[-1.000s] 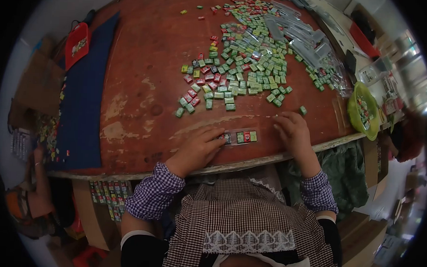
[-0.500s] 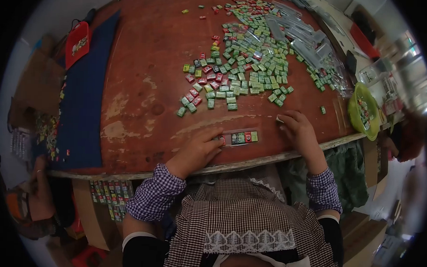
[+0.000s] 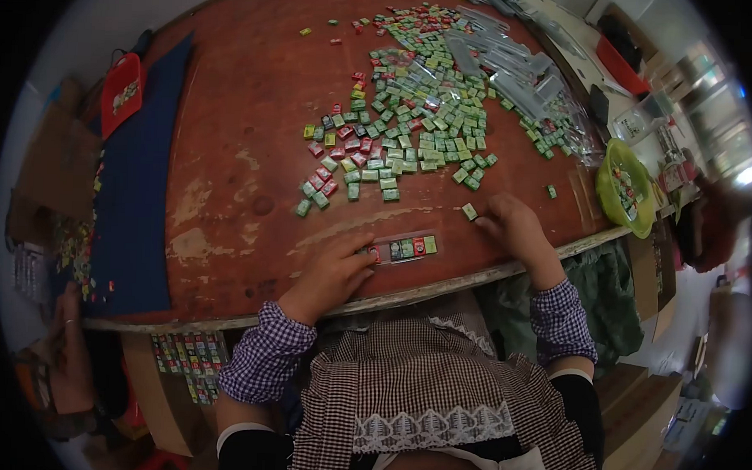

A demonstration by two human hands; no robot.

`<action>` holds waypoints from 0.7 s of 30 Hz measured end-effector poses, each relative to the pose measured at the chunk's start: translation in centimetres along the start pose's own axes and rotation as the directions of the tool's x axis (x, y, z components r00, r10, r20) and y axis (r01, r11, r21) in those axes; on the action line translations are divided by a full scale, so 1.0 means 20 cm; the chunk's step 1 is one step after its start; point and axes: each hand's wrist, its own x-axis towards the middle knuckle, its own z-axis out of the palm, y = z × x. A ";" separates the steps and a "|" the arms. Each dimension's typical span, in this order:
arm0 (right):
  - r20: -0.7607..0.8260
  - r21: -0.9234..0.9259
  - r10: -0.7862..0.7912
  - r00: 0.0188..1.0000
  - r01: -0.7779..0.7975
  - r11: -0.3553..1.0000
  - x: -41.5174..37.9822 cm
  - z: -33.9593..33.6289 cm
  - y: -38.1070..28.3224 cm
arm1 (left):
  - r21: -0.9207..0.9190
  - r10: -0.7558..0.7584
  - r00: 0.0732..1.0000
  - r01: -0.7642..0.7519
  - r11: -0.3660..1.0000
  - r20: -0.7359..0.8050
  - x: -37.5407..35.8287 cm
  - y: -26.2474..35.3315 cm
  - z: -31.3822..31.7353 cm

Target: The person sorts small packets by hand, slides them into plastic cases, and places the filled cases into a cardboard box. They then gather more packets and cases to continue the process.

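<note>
Hands apart, near the centre of the frame: left hand [image 3: 329,276] has its fingers at the left end of a narrow clear tray [image 3: 384,253], where small printed boxes sit in a row; right hand [image 3: 521,233], fingers bent, is beside a yellow-green box [image 3: 469,212] outside the tray; whether it grips this is unclear. Beneath, the red-brown table [image 3: 230,147] shows scuffed, pale patches. Beyond, upper centre, spreads a pile [image 3: 454,126] of glossy, block-shaped boxes, partly under transparent plastic cases [image 3: 514,86].
</note>
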 end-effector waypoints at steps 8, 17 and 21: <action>-0.199 -0.215 0.158 0.967 -0.200 0.956 -0.18 -0.11 0.78 | -0.012 0.002 1.000 -0.002 1.000 -0.011 -0.01 -0.01 0.00; -0.092 0.152 -0.358 0.929 0.368 0.917 -0.01 0.07 -0.47 | -0.005 0.020 1.000 -0.020 1.000 -0.020 0.00 0.00 0.01; 0.087 0.025 -0.482 0.872 0.482 0.876 0.03 0.31 -0.54 | -0.006 0.040 0.999 -0.040 0.999 -0.015 0.01 0.01 0.00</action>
